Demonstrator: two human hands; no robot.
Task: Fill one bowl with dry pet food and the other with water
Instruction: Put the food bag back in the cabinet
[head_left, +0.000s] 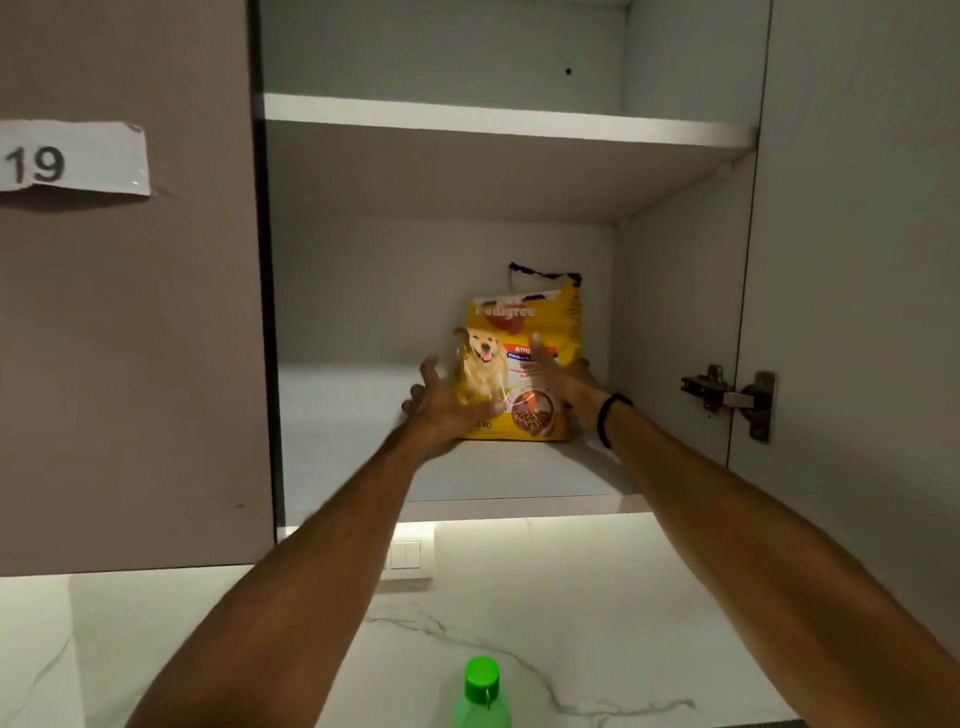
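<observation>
— Left hand (447, 400)?
— Spread open, fingers splayed, at the bag's nine o'clock edge, overlapping its lower left corner; blurred, so contact impossible to judge.
— Right hand (563, 376)?
— Open too, palm turned inward at the three o'clock edge, black band (610, 418) on the wrist. Fingertips partly hidden behind the bag.
— And the dog food bag (522, 364)?
— Stood upright on the cabinet's lower shelf (363, 447), long axis vertical, printed front facing outward, crumpled top toward twelve o'clock. Brand lettering smeared; weight mark half covered.
— Below?
— Green-capped bottle (482, 693) at six o'clock, cut off by the frame, on the marble counter (597, 623).
— Left door?
— Paper label (72, 158) reading 19.
</observation>
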